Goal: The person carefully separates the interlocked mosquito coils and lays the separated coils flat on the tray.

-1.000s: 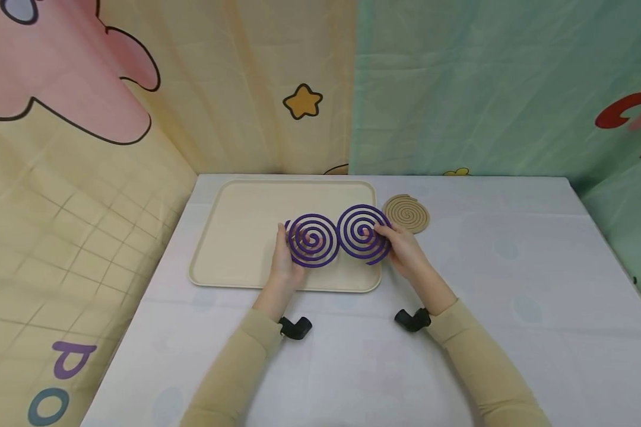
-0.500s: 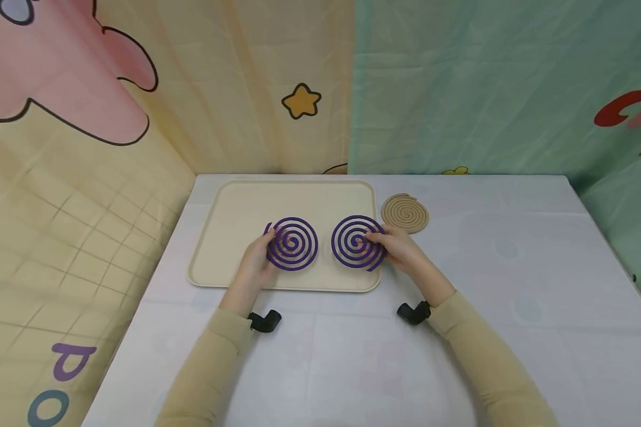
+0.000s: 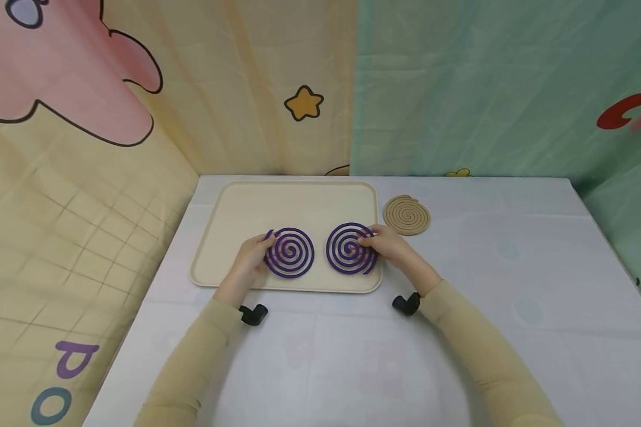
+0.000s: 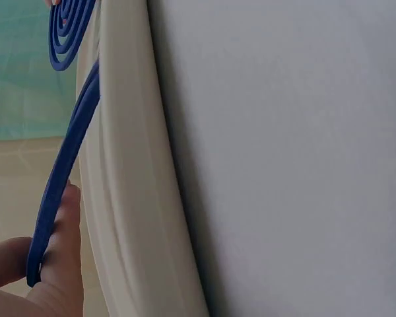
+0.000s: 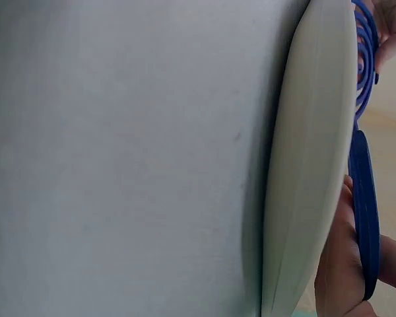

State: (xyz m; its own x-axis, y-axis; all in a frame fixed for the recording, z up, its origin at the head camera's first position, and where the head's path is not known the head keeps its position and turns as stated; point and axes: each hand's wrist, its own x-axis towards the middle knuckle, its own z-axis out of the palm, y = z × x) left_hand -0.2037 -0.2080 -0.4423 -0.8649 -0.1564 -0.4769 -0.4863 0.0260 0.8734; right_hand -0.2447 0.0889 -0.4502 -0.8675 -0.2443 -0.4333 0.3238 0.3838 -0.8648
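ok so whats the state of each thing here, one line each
left purple coil: separate from the other, low over the tray, pinched at its edge by the left hand
right purple coil: separate, low over the tray, pinched by the right hand
tray: flat on the table, nothing else in it
tan coil: lying flat on the table right of the tray, untouched

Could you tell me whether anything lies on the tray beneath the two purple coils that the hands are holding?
Nothing visible does. The left hand holds one purple coil and the right hand the other purple coil, both just over the bare tray. The tan coil lies on the table outside the tray.
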